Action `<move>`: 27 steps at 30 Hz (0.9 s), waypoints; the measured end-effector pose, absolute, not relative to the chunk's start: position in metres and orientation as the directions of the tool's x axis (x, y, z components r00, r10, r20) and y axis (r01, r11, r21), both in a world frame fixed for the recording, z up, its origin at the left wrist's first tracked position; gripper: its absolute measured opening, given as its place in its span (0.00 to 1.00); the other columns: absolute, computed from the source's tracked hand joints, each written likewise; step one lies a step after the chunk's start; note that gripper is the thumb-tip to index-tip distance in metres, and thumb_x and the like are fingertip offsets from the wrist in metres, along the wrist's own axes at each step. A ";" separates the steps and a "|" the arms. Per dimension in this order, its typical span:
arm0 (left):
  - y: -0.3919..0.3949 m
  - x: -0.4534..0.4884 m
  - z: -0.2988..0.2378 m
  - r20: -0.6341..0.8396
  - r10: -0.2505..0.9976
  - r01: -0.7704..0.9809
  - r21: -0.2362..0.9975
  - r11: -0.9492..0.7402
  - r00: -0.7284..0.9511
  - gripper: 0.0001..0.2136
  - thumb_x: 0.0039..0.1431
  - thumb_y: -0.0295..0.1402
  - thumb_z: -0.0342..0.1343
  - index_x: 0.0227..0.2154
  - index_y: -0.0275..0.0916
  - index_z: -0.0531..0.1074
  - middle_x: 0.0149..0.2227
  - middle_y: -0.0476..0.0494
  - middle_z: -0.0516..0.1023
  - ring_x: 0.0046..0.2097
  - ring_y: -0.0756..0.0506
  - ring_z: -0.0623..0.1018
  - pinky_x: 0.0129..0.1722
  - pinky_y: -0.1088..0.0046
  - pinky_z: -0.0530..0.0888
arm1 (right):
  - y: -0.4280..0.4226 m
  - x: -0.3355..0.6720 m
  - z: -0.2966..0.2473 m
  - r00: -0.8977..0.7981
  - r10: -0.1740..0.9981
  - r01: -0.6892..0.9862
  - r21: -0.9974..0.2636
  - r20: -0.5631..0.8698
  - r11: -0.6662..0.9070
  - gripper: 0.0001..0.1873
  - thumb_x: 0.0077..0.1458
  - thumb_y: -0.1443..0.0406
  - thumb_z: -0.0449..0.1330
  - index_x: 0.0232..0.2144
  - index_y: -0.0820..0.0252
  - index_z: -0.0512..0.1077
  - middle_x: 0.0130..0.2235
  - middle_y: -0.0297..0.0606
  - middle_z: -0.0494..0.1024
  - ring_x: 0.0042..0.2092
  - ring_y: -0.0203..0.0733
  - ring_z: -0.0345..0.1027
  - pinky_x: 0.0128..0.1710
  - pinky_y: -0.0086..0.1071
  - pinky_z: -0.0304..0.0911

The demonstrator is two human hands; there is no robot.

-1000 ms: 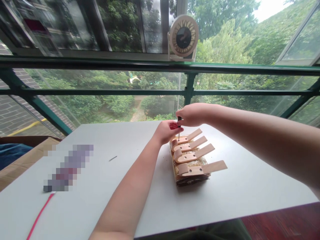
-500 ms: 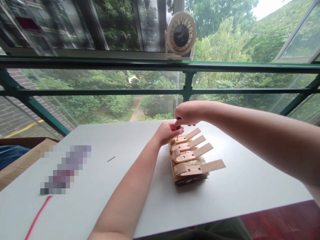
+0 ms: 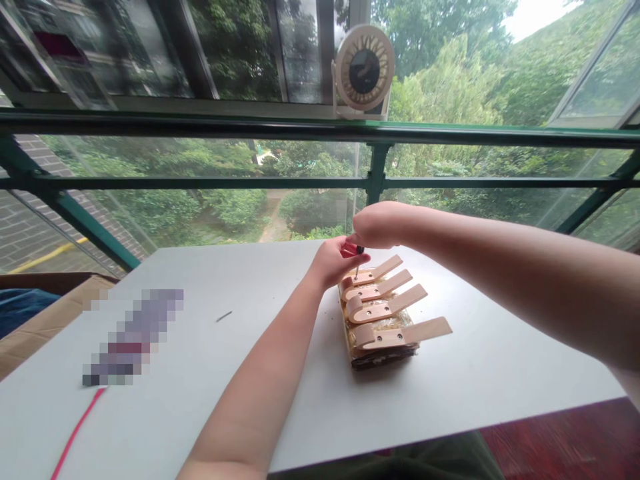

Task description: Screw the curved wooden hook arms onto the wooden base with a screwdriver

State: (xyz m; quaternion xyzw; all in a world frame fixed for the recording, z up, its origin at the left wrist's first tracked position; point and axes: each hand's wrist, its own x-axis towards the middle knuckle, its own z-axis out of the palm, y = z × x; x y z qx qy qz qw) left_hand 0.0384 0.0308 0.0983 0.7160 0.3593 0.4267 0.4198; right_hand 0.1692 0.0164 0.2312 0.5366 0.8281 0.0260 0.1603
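My right hand (image 3: 381, 224) is closed over the top of a screwdriver (image 3: 360, 250), hiding most of its dark handle. Just below, my left hand (image 3: 335, 260) has its fingers closed around the lower handle, thumb pointing right. The thin shaft stands nearly upright, its tip at a screw hole on the farthest wooden hook (image 3: 367, 275). Several such pale hooks lie in a row across a block (image 3: 383, 362) wrapped in clear plastic. The nearest hook (image 3: 383, 338) shows two dark screws, and its flat end juts out past the block's right side.
The block rests on a white table (image 3: 450, 393). A small metal rod (image 3: 224, 316) lies left of my left forearm. Farther left are a blurred-out item (image 3: 135, 337) with a red cord (image 3: 77, 430) and a cardboard box (image 3: 55, 320). A fan (image 3: 364, 70) stands beyond the green railing (image 3: 200, 127).
My right hand has shifted slightly right and its wrist has turned over the screwdriver handle. The left hand stays at the lower handle, a touch higher. The hooks and block look unmoved.
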 end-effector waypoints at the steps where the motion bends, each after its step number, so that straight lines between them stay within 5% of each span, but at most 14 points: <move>1: 0.031 0.039 0.098 0.308 0.877 0.154 0.910 -0.385 0.370 0.20 0.44 0.45 0.68 0.36 0.35 0.75 0.34 0.42 0.81 0.37 0.42 0.80 0.36 0.68 0.73 | 0.014 0.170 0.232 -0.386 0.899 0.871 0.241 -0.206 0.429 0.22 0.59 0.55 0.51 0.32 0.67 0.77 0.27 0.48 0.75 0.30 0.46 0.69 0.31 0.37 0.58; 7: 0.033 0.039 0.096 0.276 0.891 0.113 0.935 -0.335 0.361 0.19 0.43 0.43 0.69 0.32 0.35 0.75 0.31 0.43 0.81 0.35 0.44 0.79 0.36 0.68 0.73 | -0.003 0.181 0.238 -0.531 0.838 0.792 0.278 -0.128 0.544 0.20 0.53 0.62 0.59 0.50 0.56 0.72 0.35 0.41 0.77 0.32 0.40 0.65 0.28 0.32 0.51; 11: 0.033 0.038 0.096 0.258 0.876 0.075 0.946 -0.314 0.407 0.20 0.42 0.44 0.69 0.34 0.34 0.75 0.33 0.41 0.81 0.37 0.44 0.80 0.38 0.68 0.74 | -0.005 0.184 0.243 -0.533 0.832 0.774 0.308 -0.155 0.553 0.14 0.52 0.71 0.56 0.40 0.57 0.76 0.34 0.41 0.77 0.31 0.38 0.64 0.29 0.33 0.50; 15: 0.034 0.038 0.095 0.256 0.849 0.092 0.938 -0.333 0.462 0.19 0.48 0.43 0.66 0.37 0.34 0.76 0.37 0.38 0.81 0.40 0.43 0.80 0.42 0.66 0.74 | -0.001 0.182 0.246 -0.492 0.852 0.791 0.316 -0.180 0.524 0.09 0.56 0.65 0.58 0.37 0.58 0.77 0.33 0.42 0.78 0.32 0.42 0.66 0.31 0.35 0.53; 22: 0.030 0.039 0.098 0.275 0.798 0.092 0.921 -0.379 0.536 0.17 0.51 0.42 0.63 0.38 0.33 0.77 0.37 0.41 0.80 0.40 0.45 0.78 0.41 0.69 0.72 | 0.004 0.176 0.243 -0.386 0.888 0.838 0.307 -0.248 0.450 0.15 0.59 0.59 0.56 0.28 0.61 0.76 0.21 0.40 0.75 0.24 0.41 0.66 0.31 0.39 0.59; 27: 0.023 0.040 0.102 0.257 0.845 0.280 0.864 -0.419 0.469 0.18 0.52 0.48 0.59 0.33 0.35 0.79 0.29 0.45 0.79 0.33 0.44 0.78 0.34 0.70 0.72 | 0.009 0.171 0.238 -0.389 0.891 0.860 0.255 -0.235 0.443 0.20 0.59 0.57 0.55 0.22 0.62 0.76 0.17 0.42 0.71 0.24 0.45 0.67 0.31 0.42 0.62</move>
